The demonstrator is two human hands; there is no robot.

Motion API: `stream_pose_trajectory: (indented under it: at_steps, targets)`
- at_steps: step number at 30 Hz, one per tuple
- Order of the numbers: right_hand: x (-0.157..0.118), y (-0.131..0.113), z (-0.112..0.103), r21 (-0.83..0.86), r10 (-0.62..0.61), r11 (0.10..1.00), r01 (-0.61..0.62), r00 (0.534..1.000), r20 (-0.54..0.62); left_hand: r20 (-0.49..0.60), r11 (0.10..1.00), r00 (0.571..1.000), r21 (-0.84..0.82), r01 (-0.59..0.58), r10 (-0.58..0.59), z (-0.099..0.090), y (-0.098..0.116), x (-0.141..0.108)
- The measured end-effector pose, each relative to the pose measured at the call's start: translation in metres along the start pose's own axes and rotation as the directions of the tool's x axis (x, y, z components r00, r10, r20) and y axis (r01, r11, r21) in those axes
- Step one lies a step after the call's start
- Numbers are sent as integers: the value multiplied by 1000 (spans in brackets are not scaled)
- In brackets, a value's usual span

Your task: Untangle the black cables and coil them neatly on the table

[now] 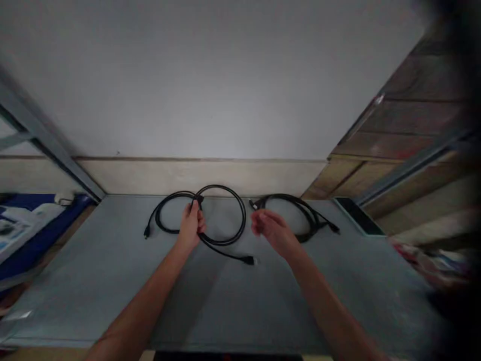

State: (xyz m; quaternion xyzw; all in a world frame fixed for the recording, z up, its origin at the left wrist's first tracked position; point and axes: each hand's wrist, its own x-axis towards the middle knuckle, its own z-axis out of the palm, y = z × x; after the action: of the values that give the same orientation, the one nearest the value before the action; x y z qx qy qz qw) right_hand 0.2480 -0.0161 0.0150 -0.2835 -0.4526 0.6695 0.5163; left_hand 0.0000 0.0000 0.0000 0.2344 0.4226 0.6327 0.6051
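Observation:
My left hand [193, 224] is closed around a black cable [243, 215], whose round loop stands out to the right of the fingers. One end of this cable runs down to the right to a wide plug [248, 260] over the table. Behind and left of that hand lies another black coil [158, 213], with a small plug [147, 231] at its left; whether it is a separate cable, I cannot tell. My right hand [271, 226] is slightly blurred, its fingers curled together with nothing visible in them. Just beyond its fingertips is the plug end of a coiled black cable [311, 220].
The grey table [240, 311] meets a pale wall [210, 90] at the back. A dark phone-like slab [358, 216] lies at the right rear. Metal posts [56, 140] stand at both sides. Past the left edge are a blue item [80, 204] and a printed white package [22, 228].

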Motion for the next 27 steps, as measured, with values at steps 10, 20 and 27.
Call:
stream_pose_trajectory:
  at_steps: [10,20,27]
  targets:
    - [-26,65,42,-240,657,716,-655,516,550,31,969,998,-241,59,-53,2,14,-7]
    - [-1,60,30,242,204,953,-180,976,-79,161,974,984,-198,110,-78,6,-1,-7]
    - [2,58,23,69,219,975,-210,956,-196,12,998,999,42,-41,40,1,-21,-3]
